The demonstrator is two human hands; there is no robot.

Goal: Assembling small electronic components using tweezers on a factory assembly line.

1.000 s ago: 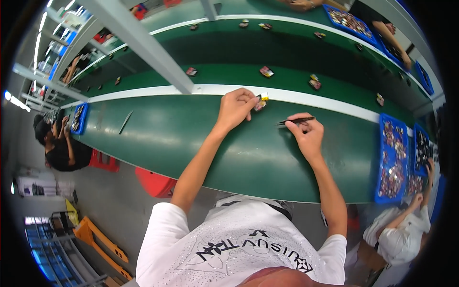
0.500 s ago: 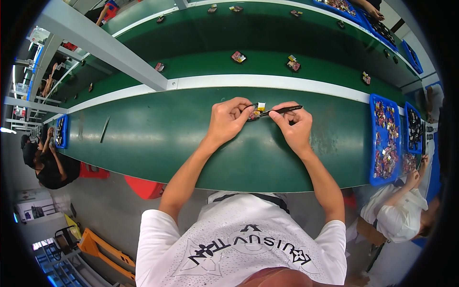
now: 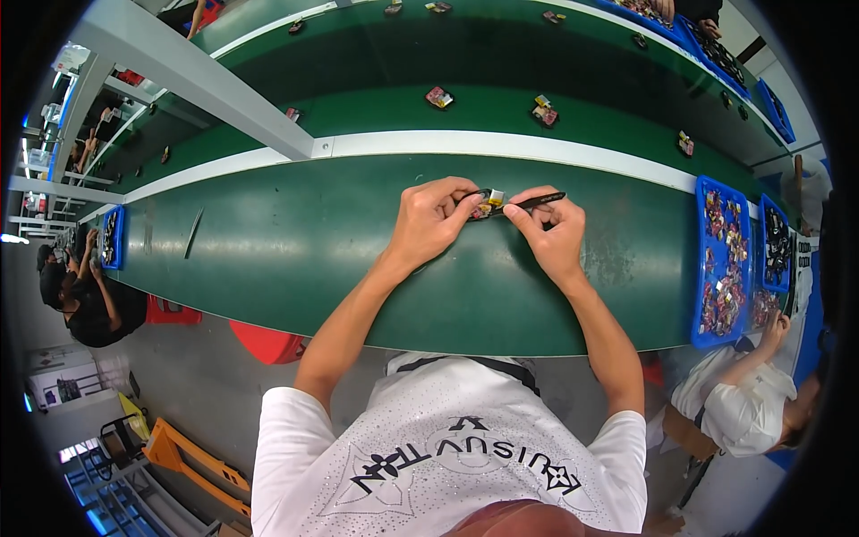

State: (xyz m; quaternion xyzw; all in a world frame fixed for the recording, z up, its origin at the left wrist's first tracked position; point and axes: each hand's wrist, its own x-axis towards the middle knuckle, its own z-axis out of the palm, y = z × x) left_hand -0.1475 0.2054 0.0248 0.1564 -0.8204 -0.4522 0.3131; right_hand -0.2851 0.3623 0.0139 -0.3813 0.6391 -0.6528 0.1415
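Above the middle of the green worktop, my left hand is closed around the edge of a small electronic part with a black casing and yellow, white and reddish pieces. My right hand pinches black tweezers between thumb and fingers. The tweezers lie nearly level, pointing left, with their tip at the part. Fingers of both hands hide some of the casing, and the exact contact of the tip is too small to make out.
A thin metal strip-like tool lies on the worktop at left. Blue trays of small parts stand at right. Past a white rail, several parts sit on a green belt. A grey post slants at left. Co-workers sit on both sides.
Both hands keep their hold, with the part and tweezers shifted only slightly. Parts on the belt appear a little further left. The whole view has tilted slightly.
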